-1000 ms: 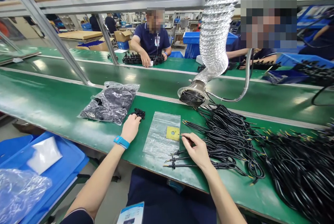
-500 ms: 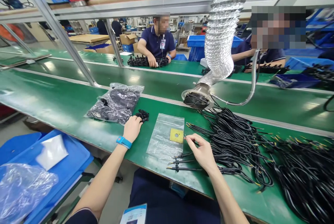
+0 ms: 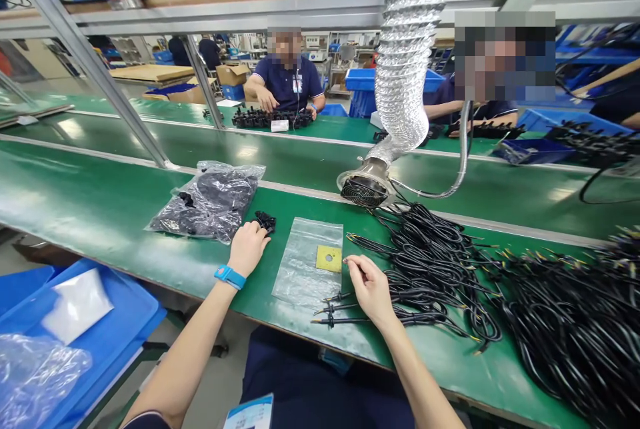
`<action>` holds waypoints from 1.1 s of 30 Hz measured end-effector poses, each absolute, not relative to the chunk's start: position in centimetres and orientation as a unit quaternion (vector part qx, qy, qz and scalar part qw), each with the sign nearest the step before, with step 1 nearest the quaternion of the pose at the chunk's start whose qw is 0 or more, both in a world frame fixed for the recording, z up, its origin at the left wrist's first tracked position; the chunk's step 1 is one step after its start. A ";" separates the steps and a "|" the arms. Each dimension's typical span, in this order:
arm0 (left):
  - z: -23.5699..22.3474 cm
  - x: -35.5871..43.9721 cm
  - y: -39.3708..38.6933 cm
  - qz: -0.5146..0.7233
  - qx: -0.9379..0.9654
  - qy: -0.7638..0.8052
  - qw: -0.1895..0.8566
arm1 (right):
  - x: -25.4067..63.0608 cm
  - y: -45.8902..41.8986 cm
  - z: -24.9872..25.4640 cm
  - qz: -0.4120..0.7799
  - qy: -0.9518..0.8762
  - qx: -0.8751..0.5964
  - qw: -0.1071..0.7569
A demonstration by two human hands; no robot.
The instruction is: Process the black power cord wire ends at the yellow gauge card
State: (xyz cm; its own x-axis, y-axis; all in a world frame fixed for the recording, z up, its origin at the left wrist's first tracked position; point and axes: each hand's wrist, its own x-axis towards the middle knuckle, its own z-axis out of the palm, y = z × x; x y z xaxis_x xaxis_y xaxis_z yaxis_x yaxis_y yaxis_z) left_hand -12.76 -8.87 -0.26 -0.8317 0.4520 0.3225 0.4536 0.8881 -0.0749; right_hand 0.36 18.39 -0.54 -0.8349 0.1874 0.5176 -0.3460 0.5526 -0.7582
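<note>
My left hand (image 3: 249,246), with a blue wristband, rests on the green bench (image 3: 100,199), its fingers curled at a small pile of black plastic parts (image 3: 265,221). What it grips, if anything, is hidden. My right hand (image 3: 369,284) pinches the bare end of a thin black wire beside a yellow square tag (image 3: 329,258), which lies on a clear plastic bag (image 3: 307,262). Three finished wires (image 3: 333,309) lie in a row by my right wrist. A big heap of black cables (image 3: 440,256) spreads to the right.
A clear bag of black parts (image 3: 210,201) lies left of my left hand. A silver extraction hose with a fan head (image 3: 364,188) hangs over the bench. Two people sit across the belt. Blue bins (image 3: 75,322) stand low on the left.
Both hands keep their places on the bench. Only the view has shifted slightly; the person across moved their hands over their black parts.
</note>
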 end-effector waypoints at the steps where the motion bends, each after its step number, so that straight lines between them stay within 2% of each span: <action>1: -0.4 -12.8 -8.8 -0.002 -0.242 -0.956 0.166 | 0.4 18.4 -0.7 0.468 -0.835 0.050 0.286; 14: -0.3 -12.9 -8.5 -0.029 -0.257 -0.953 0.155 | 0.4 18.5 -0.7 0.491 -0.811 0.040 0.315; 17: 0.0 -12.7 -8.2 -0.114 -0.233 -0.950 0.173 | 0.5 18.5 -0.8 0.491 -0.813 0.036 0.310; 20: 0.6 -12.1 -6.9 -0.279 -0.220 -0.922 0.157 | 0.4 18.4 -0.9 0.482 -0.821 0.043 0.302; 23: 1.1 -11.3 -4.2 -0.464 -0.231 -0.853 0.058 | 0.4 18.2 -1.0 0.470 -0.830 0.052 0.297; 27: 0.9 -9.9 0.3 -0.675 -0.217 -0.688 -0.157 | 0.4 18.2 -1.0 0.464 -0.833 0.044 0.297; 30: 0.6 -9.0 2.7 -0.727 -0.216 -0.606 -0.238 | 0.4 18.2 -1.0 0.466 -0.832 0.036 0.298; 33: 0.8 -8.5 3.7 -0.721 -0.238 -0.597 -0.258 | 0.4 18.3 -1.0 0.474 -0.831 0.029 0.291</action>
